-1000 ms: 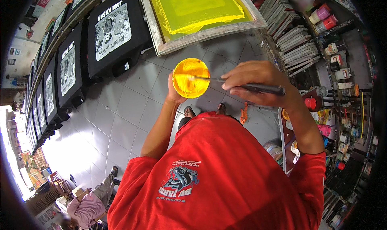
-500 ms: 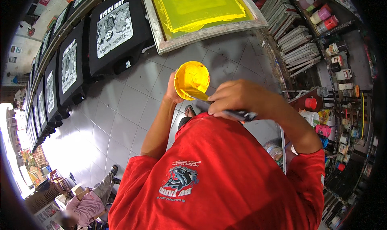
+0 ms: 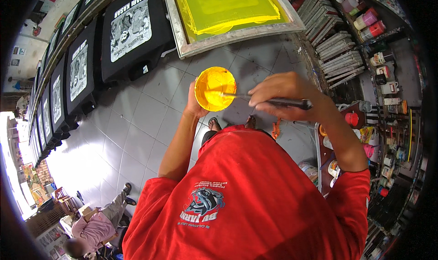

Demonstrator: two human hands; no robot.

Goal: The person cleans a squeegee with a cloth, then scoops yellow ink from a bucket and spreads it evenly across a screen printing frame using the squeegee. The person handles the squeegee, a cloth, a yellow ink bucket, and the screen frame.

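The grip of the right hand (image 3: 285, 93) is closed around the dark handle of a spatula (image 3: 273, 100), fingers wrapped over it from above, while the left hand (image 3: 197, 106) cups a small round tub of yellow ink (image 3: 215, 88) from below and behind, its fingers clamped on the tub's wall. The tub is held in the air in front of the chest, above the grey tiled floor (image 3: 137, 123), tipped so its open mouth faces up toward the camera. The spatula's thin blade reaches in from the right and lies across the ink near the middle.

To stir or scoop well here, I judge the tub should stay steady and close to level so the ink does not run over the lower rim, with the left hand doing the bracing and the right wrist doing the moving. Sweeping the blade along the inner wall would gather what clings there. The main risk looks like drips onto the red shirt (image 3: 255, 200) or floor.

The yellow-coated screen frame (image 3: 228, 9) lies well apart, ahead, beside a row of black printed shirts (image 3: 130, 30).
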